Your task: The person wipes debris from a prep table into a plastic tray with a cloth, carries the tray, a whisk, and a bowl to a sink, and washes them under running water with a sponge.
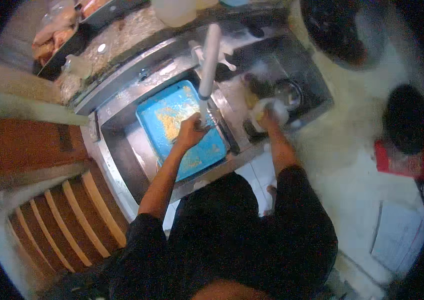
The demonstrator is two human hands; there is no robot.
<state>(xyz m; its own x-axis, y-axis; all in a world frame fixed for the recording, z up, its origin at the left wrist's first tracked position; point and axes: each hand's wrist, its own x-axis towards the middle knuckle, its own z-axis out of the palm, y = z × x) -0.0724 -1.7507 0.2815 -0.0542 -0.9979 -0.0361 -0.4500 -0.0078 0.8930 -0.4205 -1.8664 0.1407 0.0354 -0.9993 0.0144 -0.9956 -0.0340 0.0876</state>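
Observation:
A blue plastic tray lies tilted in the left sink basin, wet and strewn with yellowish residue. Over it is my left hand, thumb and fingers apart at the thin stream of water from the white faucet. I see nothing held in that hand. In the right basin my right hand reaches onto a white round dish. Blur hides its fingers, and a small yellowish patch shows beside them; whether it grips the dish cannot be told.
Dark, blurred items and a round metallic piece sit in the right basin. Behind the sink, a granite counter bears a pale container and trays of raw-looking meat. Wooden slats stand at left.

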